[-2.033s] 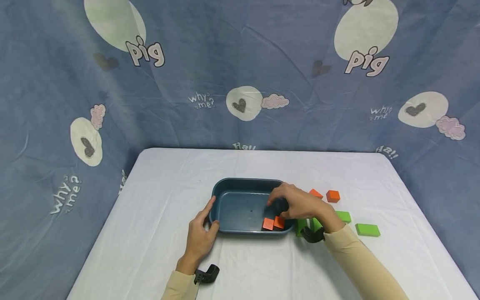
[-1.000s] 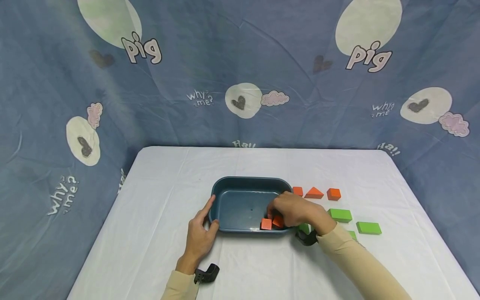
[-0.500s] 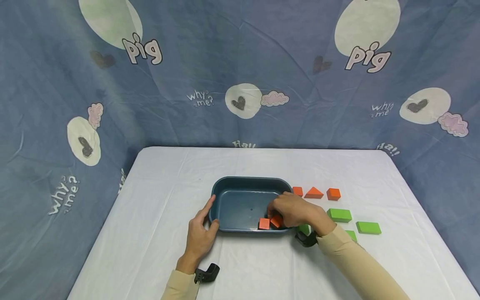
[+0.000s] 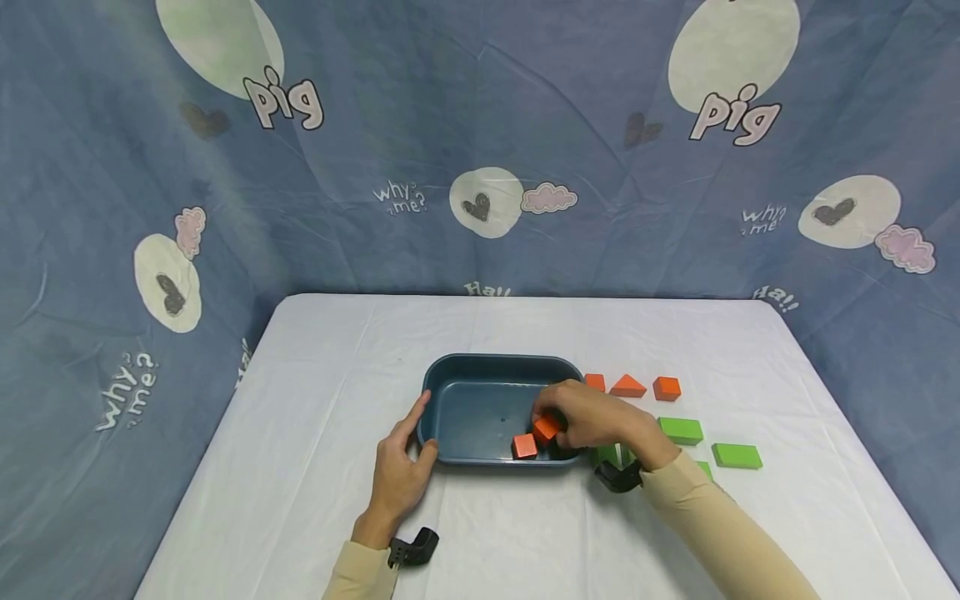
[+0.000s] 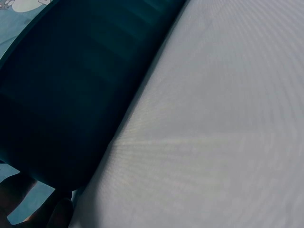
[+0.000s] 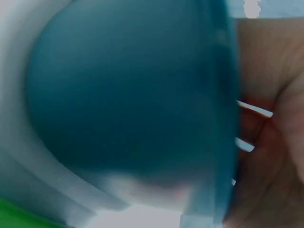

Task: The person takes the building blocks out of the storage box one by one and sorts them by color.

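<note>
A dark blue-green plastic tray point(image 4: 502, 357) stands on the table in the head view. At its left end rests my left hand point(image 4: 401, 475), index finger and thumb spread and touching the rim. In the left wrist view, those fingers point(image 5: 52, 211) show at the tray's corner. My right hand point(image 4: 596, 417) reaches over the right end and pinches an orange block point(image 4: 546, 428), tilted, inside the tray. Beside it an orange cube point(image 4: 524, 447) lies on the tray floor. In the right wrist view, the tray wall point(image 6: 128, 85) hides my right fingertips and the block.
Right of the tray lie an orange block point(image 4: 595, 382), an orange triangular block point(image 4: 628, 387) and an orange cube point(image 4: 667, 388). Several green blocks point(image 4: 737, 456) lie nearer, some partly hidden by my right arm. A blue patterned cloth point(image 4: 480, 125) hangs behind the white-covered table point(image 4: 337, 358).
My right hand has lowered into the tray, gripped the orange block and moved it slightly up and left. The orange cube beside it has shifted left. My left hand has stayed put.
</note>
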Available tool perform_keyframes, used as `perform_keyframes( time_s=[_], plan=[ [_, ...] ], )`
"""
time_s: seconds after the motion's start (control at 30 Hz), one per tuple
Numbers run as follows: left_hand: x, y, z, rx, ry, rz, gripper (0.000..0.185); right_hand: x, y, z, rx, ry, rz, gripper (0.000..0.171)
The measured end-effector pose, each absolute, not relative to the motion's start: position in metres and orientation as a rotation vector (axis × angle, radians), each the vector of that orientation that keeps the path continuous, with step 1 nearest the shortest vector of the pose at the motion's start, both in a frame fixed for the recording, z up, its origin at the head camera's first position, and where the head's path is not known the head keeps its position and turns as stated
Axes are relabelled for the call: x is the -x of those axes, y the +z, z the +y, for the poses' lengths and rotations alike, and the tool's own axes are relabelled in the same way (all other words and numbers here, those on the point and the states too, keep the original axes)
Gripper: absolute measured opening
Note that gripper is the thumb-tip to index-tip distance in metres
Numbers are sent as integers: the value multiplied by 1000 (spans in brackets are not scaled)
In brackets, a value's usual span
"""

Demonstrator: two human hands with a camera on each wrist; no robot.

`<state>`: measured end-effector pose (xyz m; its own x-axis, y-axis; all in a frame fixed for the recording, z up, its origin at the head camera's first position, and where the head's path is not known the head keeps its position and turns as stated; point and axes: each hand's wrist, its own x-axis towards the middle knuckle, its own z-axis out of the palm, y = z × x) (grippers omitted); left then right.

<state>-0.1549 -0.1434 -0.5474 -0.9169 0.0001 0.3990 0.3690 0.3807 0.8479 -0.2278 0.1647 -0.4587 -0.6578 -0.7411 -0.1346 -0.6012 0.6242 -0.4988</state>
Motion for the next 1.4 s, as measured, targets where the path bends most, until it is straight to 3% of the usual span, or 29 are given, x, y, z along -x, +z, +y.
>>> perform_keyframes(
  time_s=[0.73, 1.4],
  plan=[
    [156, -551, -144, 343, -1565, -2298, 74, 239, -436, 221, 921, -1241, 2540, 45],
    [156, -551, -143, 350, -1544, -2294, 74, 242, -430, 288, 635, -1355, 2598, 36]
  ],
)
